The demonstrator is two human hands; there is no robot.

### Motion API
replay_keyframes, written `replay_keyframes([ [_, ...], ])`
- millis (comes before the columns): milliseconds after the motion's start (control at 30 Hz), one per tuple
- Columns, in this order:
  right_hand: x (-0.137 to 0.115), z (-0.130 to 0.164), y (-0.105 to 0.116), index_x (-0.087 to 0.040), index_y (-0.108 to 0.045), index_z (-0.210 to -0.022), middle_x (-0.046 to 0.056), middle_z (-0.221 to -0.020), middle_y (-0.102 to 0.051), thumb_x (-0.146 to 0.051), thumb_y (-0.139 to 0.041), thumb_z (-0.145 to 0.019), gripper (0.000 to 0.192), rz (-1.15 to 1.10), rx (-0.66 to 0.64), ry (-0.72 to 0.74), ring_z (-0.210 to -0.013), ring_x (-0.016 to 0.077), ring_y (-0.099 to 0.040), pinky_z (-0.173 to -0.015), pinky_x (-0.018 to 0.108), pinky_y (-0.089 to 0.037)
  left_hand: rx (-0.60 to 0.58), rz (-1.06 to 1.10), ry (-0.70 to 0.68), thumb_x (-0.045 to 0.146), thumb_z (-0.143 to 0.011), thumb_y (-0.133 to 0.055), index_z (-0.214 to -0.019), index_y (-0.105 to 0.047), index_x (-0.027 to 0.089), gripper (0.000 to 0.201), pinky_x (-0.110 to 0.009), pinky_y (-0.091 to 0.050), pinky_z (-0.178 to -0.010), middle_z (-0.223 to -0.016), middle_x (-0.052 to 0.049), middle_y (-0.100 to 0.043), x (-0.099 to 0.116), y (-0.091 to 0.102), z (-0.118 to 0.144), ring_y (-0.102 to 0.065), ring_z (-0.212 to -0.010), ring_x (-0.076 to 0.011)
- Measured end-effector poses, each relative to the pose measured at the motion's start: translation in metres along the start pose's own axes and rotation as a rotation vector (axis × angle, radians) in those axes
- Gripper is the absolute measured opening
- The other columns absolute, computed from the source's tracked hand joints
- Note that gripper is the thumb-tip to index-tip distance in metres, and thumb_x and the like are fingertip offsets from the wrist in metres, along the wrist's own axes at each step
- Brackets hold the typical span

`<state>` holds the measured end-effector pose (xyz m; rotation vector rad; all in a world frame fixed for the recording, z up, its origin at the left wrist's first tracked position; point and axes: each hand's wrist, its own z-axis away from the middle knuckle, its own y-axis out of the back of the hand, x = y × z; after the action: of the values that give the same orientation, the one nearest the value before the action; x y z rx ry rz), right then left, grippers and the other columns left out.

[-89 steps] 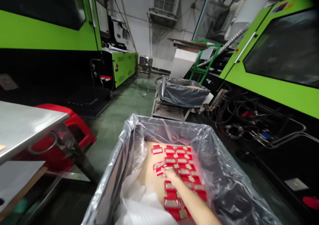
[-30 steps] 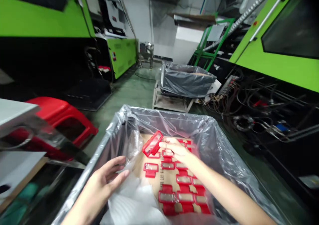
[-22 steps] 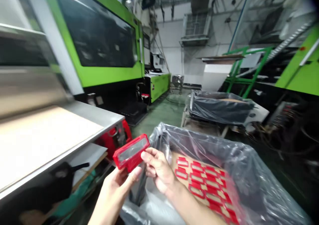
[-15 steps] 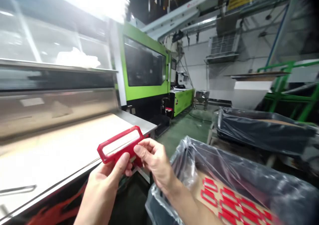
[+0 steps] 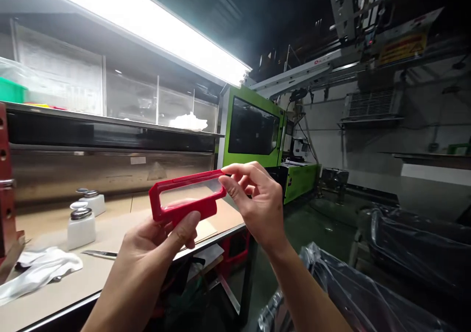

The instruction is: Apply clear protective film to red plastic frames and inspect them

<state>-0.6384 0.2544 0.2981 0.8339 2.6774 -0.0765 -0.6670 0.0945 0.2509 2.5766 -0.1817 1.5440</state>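
A red plastic frame [image 5: 195, 213] with a long clear window is held up in front of me, above the bench's front edge. My left hand [image 5: 154, 243] is closed on its lower left side, the thumb pressed on the lower red part. At the right end, my right hand [image 5: 257, 199] pinches the upper corner between thumb and fingers. The backs of the left fingers are partly hidden behind the frame.
On the bench [image 5: 121, 224] are white pump bottles [image 5: 81, 231], a white cloth [image 5: 51, 268] and a pointed metal tool [image 5: 101, 254]. A plastic-lined bin [image 5: 349, 293] stands at lower right. Beyond the bench is a green machine [image 5: 253, 126].
My view has swung left and up, bringing the bottles and cloth into sight. The red frame has turned flatter, and my right hand has shifted to its upper right corner.
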Motion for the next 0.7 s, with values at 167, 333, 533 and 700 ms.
replay_keyframes([
  [167, -0.005, -0.01, -0.002, -0.016, -0.065, -0.081, -0.001, -0.078, -0.058, -0.023, -0.066, -0.08, 0.007, -0.019, -0.078, 0.015, -0.056, 0.0045, -0.047, -0.046, 0.018, -0.039, 0.02, -0.057, -0.071, 0.059, -0.07, -0.065, -0.063, -0.054, 0.02, 0.042, -0.018, -0.047, -0.062, -0.081, 0.0, -0.065, 0.006, 0.01, -0.004, -0.06, -0.08, -0.0156],
  [333, -0.006, -0.015, -0.008, -0.014, -0.063, -0.079, -0.001, -0.078, -0.056, -0.02, -0.063, -0.083, 0.007, 0.049, -0.086, 0.13, -0.058, 0.0039, -0.048, -0.047, 0.017, -0.04, 0.045, 0.026, -0.058, 0.057, -0.071, -0.066, -0.069, -0.064, 0.02, 0.037, -0.018, -0.046, -0.066, -0.069, 0.001, -0.064, 0.009, 0.013, -0.006, -0.057, -0.065, -0.0112],
  [533, 0.0, 0.0, -0.029, -0.012, -0.06, -0.086, 0.001, -0.079, -0.055, -0.013, -0.059, -0.085, 0.001, 0.22, 0.027, 0.465, -0.061, 0.004, -0.05, -0.051, 0.018, -0.042, 0.132, 0.224, -0.016, 0.049, -0.07, -0.071, -0.098, -0.069, 0.021, 0.039, -0.018, -0.051, -0.064, -0.083, -0.002, -0.068, 0.004, 0.012, -0.009, -0.062, -0.07, -0.0127],
  [700, 0.001, 0.008, -0.043, -0.014, -0.059, -0.089, 0.002, -0.081, -0.058, -0.013, -0.057, -0.087, 0.003, 0.249, 0.007, 0.513, -0.065, 0.0061, -0.052, -0.055, 0.019, -0.045, 0.165, 0.346, -0.027, 0.046, -0.066, -0.075, -0.083, -0.071, 0.02, 0.031, -0.018, -0.054, -0.061, -0.073, 0.0, -0.067, 0.015, 0.008, -0.011, -0.061, -0.065, -0.012],
])
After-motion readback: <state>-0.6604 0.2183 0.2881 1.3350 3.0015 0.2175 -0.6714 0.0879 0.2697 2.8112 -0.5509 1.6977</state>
